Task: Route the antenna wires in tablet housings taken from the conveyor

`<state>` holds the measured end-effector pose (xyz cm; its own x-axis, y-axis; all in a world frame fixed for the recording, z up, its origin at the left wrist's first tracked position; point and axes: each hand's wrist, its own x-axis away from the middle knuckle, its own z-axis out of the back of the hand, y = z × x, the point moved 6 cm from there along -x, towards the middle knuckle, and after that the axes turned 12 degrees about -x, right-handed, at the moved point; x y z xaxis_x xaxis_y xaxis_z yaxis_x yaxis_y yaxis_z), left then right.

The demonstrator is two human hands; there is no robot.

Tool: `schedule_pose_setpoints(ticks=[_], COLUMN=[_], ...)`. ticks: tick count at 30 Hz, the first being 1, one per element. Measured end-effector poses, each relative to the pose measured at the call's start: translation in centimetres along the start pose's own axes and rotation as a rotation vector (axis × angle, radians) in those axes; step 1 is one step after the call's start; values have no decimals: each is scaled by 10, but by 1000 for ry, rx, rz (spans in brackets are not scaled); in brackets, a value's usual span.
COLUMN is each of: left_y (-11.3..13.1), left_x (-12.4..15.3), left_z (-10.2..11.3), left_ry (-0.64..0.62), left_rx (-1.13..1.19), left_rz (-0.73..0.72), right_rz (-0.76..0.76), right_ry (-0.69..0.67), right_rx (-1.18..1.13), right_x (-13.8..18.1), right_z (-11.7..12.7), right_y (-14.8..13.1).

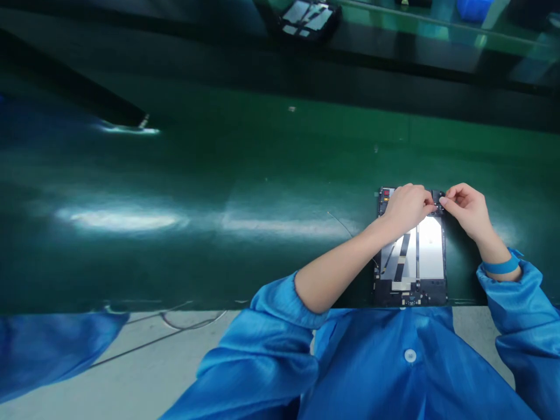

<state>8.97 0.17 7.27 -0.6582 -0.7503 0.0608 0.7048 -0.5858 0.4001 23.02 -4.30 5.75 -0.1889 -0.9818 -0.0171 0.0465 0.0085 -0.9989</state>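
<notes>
An opened tablet (431, 251) lies flat on the green table at its front edge, its silver inner plates, dark ribbon cables and small boards exposed. Across its upper part reaches my left hand (408, 205), fingers pinched near the top right corner; whatever is between the fingertips is too small to make out. My right hand (469, 210) is at that same corner from the right, thumb and forefinger pinched together beside a small black part (437, 197). A thin cable (340, 221) sticks out to the left of the tablet, partly hidden behind my left forearm.
Another opened tablet (310, 20) lies on the raised ledge at the back. A blue bin (475, 9) stands at the far right. A dark bar (74, 81) slants in from the left. The green table (196, 169) carries a few tiny scraps. Blue cloth (52, 350) and cables show below.
</notes>
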Motion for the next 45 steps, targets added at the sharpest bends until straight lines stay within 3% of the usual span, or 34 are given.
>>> schedule_pose_setpoints(ticks=[7,45], left_y=[-4,-2], left_x=[-1,3], left_z=[-3,-4], left_ry=[28,68], left_rx=[-8,13], left_rz=[30,-1], right_rz=[-95,-160], right_ry=[-171,-181], right_rx=[147,20], right_x=[5,3], right_z=[-7,-5], right_y=[12,9])
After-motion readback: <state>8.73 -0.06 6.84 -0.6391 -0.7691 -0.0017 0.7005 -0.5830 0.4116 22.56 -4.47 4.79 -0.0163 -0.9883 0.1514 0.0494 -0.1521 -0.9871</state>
